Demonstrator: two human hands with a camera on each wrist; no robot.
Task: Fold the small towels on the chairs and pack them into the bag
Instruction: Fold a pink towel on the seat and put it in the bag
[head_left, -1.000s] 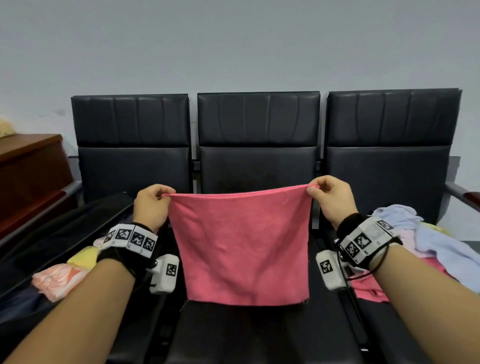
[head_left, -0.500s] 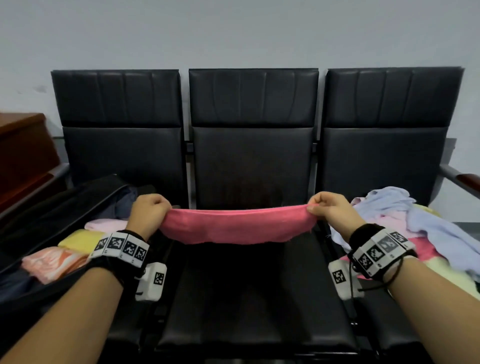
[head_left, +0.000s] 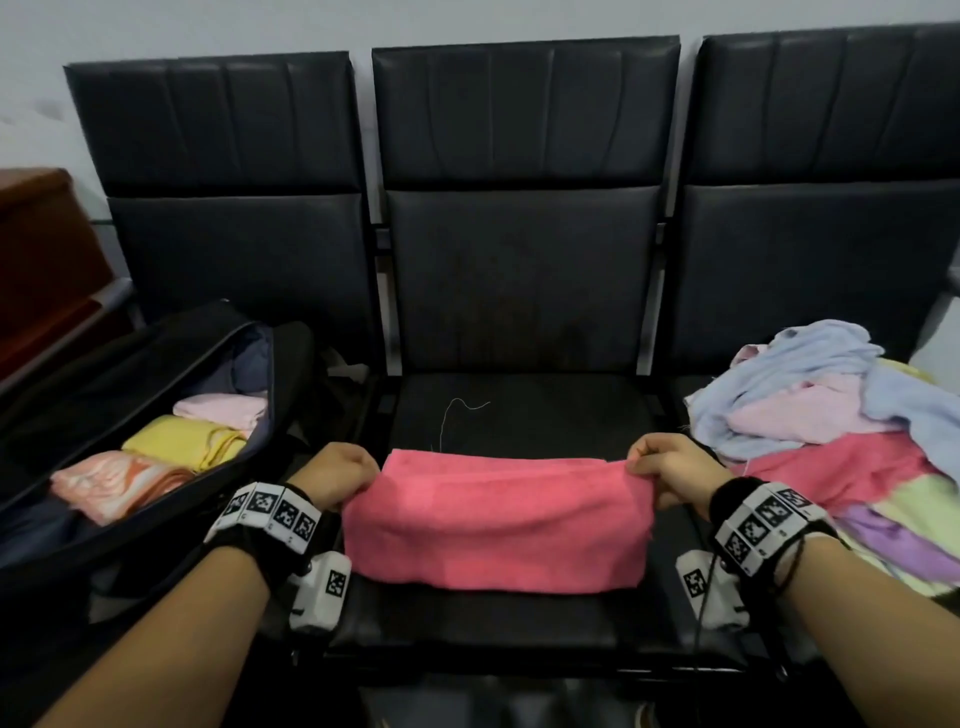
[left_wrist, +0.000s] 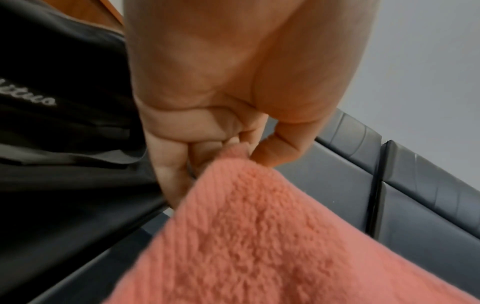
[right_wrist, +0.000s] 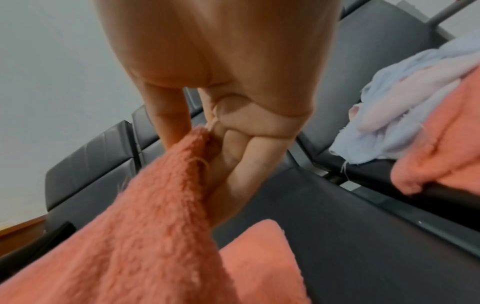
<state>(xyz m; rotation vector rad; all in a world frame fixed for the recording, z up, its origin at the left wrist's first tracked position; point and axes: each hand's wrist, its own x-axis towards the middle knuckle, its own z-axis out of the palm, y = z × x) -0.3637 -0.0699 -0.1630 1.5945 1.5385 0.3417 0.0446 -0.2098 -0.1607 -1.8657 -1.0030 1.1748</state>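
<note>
A pink towel lies folded in half on the seat of the middle chair. My left hand pinches its far left corner; in the left wrist view the thumb and fingers clamp the pink towel there. My right hand pinches the far right corner, and in the right wrist view the pink towel sits between its fingers. An open black bag on the left chair holds three folded towels.
A loose heap of unfolded towels, blue, pink, red, green and purple, covers the right chair. A brown wooden cabinet stands at far left. A loose thread lies on the middle seat behind the towel.
The towel hung spread out in the air a second ago. Both hands came down and toward me, and it now lies doubled over on the middle seat.
</note>
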